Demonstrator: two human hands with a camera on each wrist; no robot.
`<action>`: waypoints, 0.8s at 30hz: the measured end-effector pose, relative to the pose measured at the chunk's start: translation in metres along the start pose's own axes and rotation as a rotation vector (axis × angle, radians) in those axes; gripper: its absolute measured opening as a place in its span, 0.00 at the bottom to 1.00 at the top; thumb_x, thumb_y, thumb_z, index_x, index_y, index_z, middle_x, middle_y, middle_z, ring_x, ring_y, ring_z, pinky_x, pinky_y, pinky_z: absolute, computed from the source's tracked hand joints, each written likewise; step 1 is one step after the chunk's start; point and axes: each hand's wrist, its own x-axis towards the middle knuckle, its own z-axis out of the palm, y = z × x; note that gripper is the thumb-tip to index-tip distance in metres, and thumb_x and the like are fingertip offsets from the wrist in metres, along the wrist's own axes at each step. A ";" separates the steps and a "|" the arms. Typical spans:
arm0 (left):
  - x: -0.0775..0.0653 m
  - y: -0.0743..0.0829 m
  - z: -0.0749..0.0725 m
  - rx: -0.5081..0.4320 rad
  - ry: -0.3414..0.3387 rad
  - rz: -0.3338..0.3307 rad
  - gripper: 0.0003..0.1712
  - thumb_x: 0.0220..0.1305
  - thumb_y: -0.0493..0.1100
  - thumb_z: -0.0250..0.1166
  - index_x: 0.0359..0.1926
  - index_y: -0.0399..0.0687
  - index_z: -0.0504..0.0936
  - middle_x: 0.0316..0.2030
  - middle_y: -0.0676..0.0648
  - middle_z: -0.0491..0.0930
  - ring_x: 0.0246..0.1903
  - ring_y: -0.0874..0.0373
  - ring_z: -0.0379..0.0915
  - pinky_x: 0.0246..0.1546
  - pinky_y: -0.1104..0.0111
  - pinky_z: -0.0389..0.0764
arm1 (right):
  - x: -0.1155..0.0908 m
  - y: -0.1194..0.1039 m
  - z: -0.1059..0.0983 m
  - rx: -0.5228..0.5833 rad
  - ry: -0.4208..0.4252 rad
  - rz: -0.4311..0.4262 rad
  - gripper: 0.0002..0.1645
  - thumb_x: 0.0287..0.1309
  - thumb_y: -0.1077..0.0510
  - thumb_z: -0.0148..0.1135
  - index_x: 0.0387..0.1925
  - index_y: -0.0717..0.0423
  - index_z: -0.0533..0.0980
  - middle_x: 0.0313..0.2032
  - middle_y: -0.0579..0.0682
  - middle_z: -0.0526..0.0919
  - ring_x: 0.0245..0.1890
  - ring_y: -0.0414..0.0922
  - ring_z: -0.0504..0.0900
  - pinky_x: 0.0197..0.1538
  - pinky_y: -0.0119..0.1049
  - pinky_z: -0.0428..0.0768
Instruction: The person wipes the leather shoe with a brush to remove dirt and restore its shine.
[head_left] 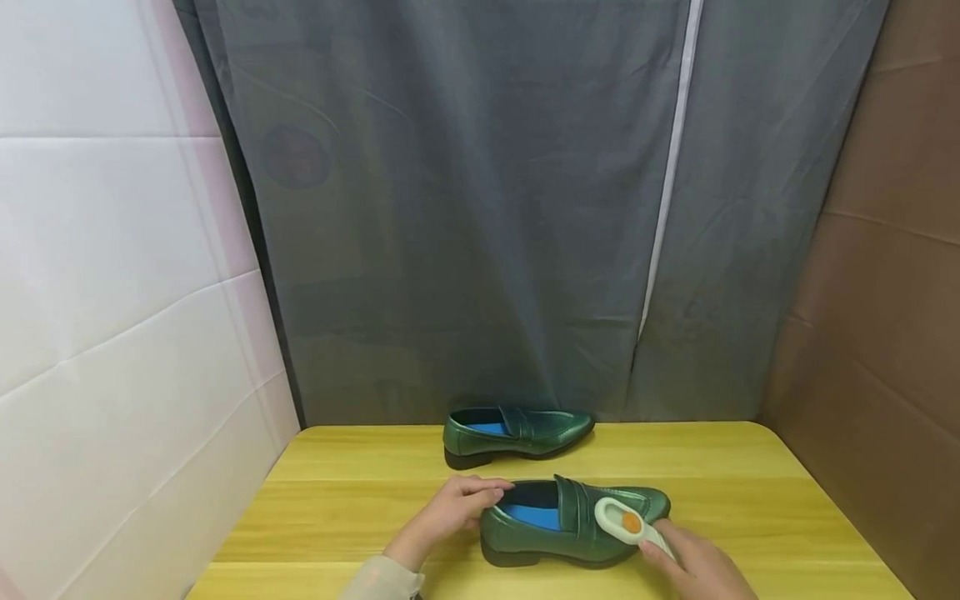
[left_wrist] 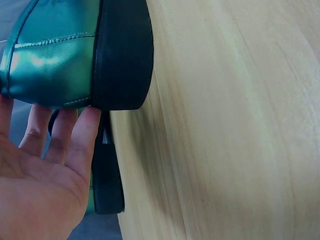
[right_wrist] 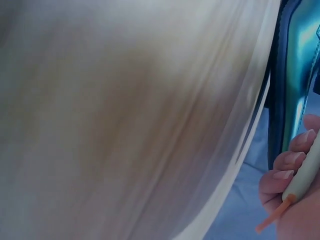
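A dark green loafer (head_left: pixel 525 542) with a blue insole and black sole points right near the table's front. My left hand (head_left: pixel 450 507) holds it at the heel, thumb and forefinger by the back rim. In the left wrist view, fingertips (left_wrist: pixel 86 120) touch the back of the loafer (left_wrist: pixel 60 65) beside its black heel. My right hand (head_left: pixel 701 567) grips a pale, rounded tool (head_left: pixel 611 517) with an orange oval on it, its head over the loafer's front. An orange strap (right_wrist: pixel 272 215) hangs from the tool's handle (right_wrist: pixel 307 172). The tool's underside is hidden.
A matching green loafer (head_left: pixel 555 432) stands behind, toe to the right, near the table's back edge. The wooden table (head_left: pixel 360 500) has rounded back corners. A grey curtain (head_left: pixel 465 208) hangs behind it, with a white panel (head_left: pixel 112 292) left and a brown one (head_left: pixel 885 292) right.
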 end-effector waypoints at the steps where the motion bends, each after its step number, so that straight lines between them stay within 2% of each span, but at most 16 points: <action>1: 0.000 0.000 0.000 0.004 0.003 0.001 0.20 0.73 0.48 0.61 0.59 0.44 0.83 0.63 0.39 0.77 0.54 0.53 0.76 0.45 0.57 0.86 | 0.000 0.000 0.000 -0.001 0.007 0.001 0.23 0.67 0.28 0.50 0.44 0.38 0.75 0.36 0.37 0.78 0.36 0.37 0.76 0.38 0.40 0.74; 9: 0.000 -0.003 0.000 0.005 0.003 0.012 0.21 0.73 0.48 0.62 0.59 0.44 0.83 0.63 0.39 0.77 0.56 0.51 0.76 0.45 0.57 0.86 | -0.001 -0.006 -0.002 -0.010 0.038 0.024 0.22 0.66 0.28 0.52 0.42 0.38 0.75 0.34 0.37 0.76 0.34 0.37 0.73 0.38 0.38 0.73; 13: -0.001 -0.003 -0.001 0.004 0.012 0.011 0.20 0.73 0.48 0.61 0.59 0.44 0.83 0.63 0.39 0.78 0.54 0.52 0.77 0.45 0.59 0.86 | 0.001 -0.011 -0.001 -0.018 0.032 0.004 0.26 0.66 0.27 0.52 0.46 0.39 0.77 0.40 0.37 0.80 0.40 0.39 0.78 0.42 0.43 0.78; 16: -0.001 -0.003 -0.001 0.004 0.012 0.011 0.20 0.73 0.48 0.61 0.59 0.44 0.83 0.63 0.39 0.78 0.54 0.51 0.77 0.44 0.59 0.86 | 0.003 -0.015 0.001 -0.041 0.043 -0.025 0.26 0.67 0.27 0.50 0.47 0.39 0.77 0.40 0.36 0.80 0.41 0.38 0.78 0.43 0.43 0.78; 20: -0.001 -0.001 0.000 0.004 0.008 0.007 0.21 0.73 0.48 0.61 0.59 0.43 0.83 0.63 0.39 0.77 0.55 0.51 0.76 0.45 0.58 0.85 | 0.005 -0.021 0.003 -0.052 0.069 -0.065 0.23 0.68 0.28 0.50 0.45 0.38 0.77 0.36 0.34 0.78 0.36 0.34 0.76 0.39 0.39 0.76; 24: -0.002 -0.001 0.001 0.000 0.008 0.008 0.22 0.73 0.49 0.61 0.60 0.42 0.83 0.63 0.39 0.77 0.55 0.50 0.76 0.46 0.59 0.85 | 0.011 -0.027 0.004 -0.041 0.050 -0.054 0.24 0.67 0.26 0.48 0.39 0.38 0.74 0.30 0.35 0.74 0.31 0.35 0.71 0.35 0.37 0.71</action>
